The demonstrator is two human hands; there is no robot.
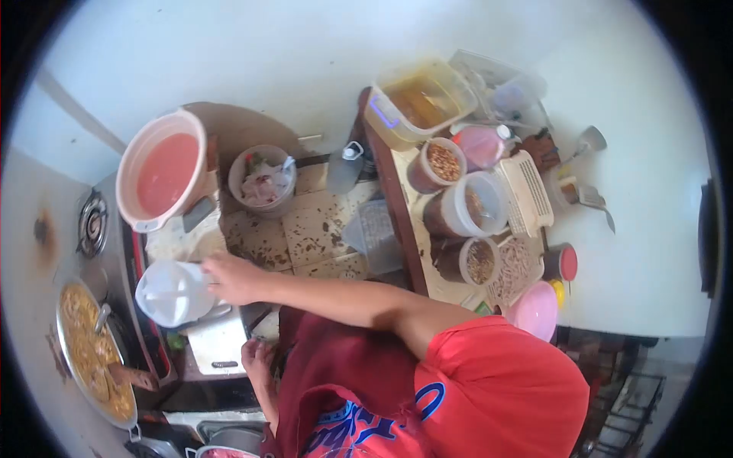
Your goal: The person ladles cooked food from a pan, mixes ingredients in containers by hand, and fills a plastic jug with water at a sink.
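Observation:
My right hand (233, 278) reaches across to the left, its fingers closed at the right edge of a white translucent plastic container (172, 294). The container stands beside a white cutting board (217, 343) on the counter. My left hand (258, 356) is low in front of the maroon apron (328, 359), near the board's right edge. Its fingers are curled; whatever lies between them is too small to make out. A large pan of yellowish food (92, 351) sits left of the container, with a wooden handle (134, 377) over its rim.
Beyond the container is a pink basin of reddish liquid (164, 175). A waste bucket (263, 183) and a jug (347, 164) stand on the tiled floor (317, 229). On the right, a table (401, 172) carries tubs, including an oily yellow one (420, 103). A gas burner (93, 221) is at far left.

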